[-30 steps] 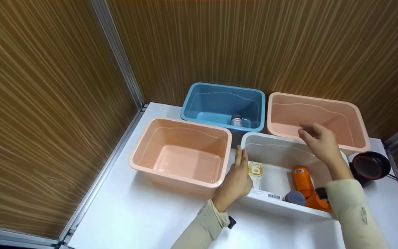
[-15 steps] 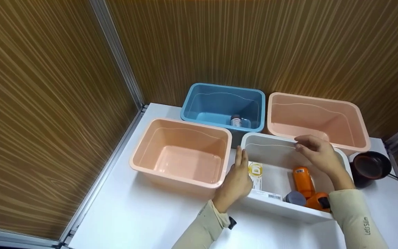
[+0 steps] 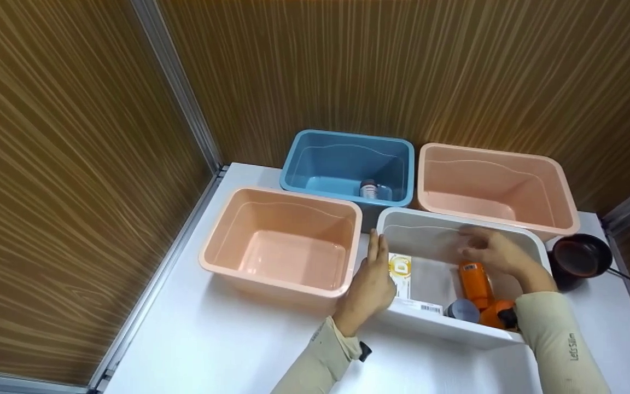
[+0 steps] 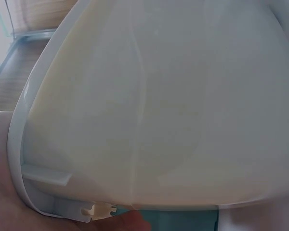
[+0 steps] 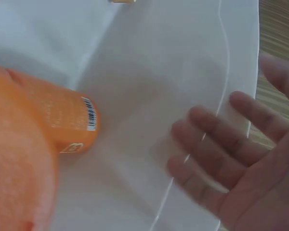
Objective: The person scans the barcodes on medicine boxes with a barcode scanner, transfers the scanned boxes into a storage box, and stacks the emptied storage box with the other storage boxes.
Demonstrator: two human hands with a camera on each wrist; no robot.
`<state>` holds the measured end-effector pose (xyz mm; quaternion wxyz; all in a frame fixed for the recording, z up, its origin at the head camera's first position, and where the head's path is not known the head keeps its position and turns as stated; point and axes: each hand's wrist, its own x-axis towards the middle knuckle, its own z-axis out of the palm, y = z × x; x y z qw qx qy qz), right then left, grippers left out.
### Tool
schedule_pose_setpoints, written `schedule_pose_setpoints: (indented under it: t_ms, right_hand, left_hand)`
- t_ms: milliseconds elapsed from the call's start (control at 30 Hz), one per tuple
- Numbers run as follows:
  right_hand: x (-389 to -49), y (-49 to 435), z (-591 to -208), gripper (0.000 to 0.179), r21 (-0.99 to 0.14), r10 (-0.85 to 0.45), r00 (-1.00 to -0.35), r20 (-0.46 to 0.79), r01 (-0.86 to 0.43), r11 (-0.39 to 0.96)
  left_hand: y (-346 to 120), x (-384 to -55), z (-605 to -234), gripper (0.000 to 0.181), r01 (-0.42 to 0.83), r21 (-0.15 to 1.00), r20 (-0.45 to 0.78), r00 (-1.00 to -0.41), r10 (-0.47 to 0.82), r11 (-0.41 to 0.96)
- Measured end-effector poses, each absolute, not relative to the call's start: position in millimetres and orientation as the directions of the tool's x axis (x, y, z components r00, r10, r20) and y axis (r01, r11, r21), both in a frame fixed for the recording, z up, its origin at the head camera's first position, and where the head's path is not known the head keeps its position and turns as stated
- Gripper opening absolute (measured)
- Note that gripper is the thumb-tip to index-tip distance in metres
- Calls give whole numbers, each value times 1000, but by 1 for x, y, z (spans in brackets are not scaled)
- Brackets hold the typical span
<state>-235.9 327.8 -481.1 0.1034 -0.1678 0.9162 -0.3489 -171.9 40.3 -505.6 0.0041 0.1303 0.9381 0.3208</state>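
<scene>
In the head view a white bin holds an orange bottle lying down, another orange thing with a black part, a grey-lidded container and a white box with a yellow print. My left hand rests along the bin's left side, its visible fingers straight. The left wrist view has the hand's edge just outside the bin's rim. Inside the bin my right hand hovers above the orange bottle, holding nothing. Its fingers are spread and loosely bent in the right wrist view.
A peach bin stands to the left. Behind are a blue bin with a small bottle in it and a second peach bin. A dark pot-like object with a cable is at the right.
My right hand has come down and nearer, from above the rear peach bin's front edge into the white bin. The left hand has stayed on the bin's side. The head view has shifted slightly.
</scene>
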Motion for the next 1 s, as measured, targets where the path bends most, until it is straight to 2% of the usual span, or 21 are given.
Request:
schedule_pose_setpoints:
  t_ms: [200,333,433,567,667,767,900,1000]
  right_hand:
    - [-233,329,-486,80,-558,-400,-875,-273,-194,806]
    - [-233,330,-490,86,-494,-425,-832,-357,-218,842]
    - [-232,330,-494,89,-513,-369,-795,-481,-86,854]
    - [-230,330,-500,97,-546,-246,-715,-655,222,808]
    - [-230,331,-505,95,-528,-197,-672,-714,333,781]
    - [-233,331,-510,85,-506,-248,-655,-714,237,830]
    - [-239,330,-516,75,-476,-357,-631,-689,21,879]
    - [-241,329,-519,65,-448,-374,-642,-669,-53,892]
  left_hand:
    - [39,-171,-506,80,258,587,95,-963,251,768]
    - [40,-172,-507,80,256,588,87,-963,255,767]
    - [40,-172,-506,83,244,597,66,-964,256,764]
    - [41,-173,-506,88,222,604,32,-967,254,766]
    - [42,-173,-506,89,212,608,18,-967,254,765]
    - [42,-173,-506,89,213,610,17,-966,256,763]
    - [41,-172,-506,89,221,591,26,-966,256,776]
    - [41,-172,-506,90,225,580,34,-967,252,783]
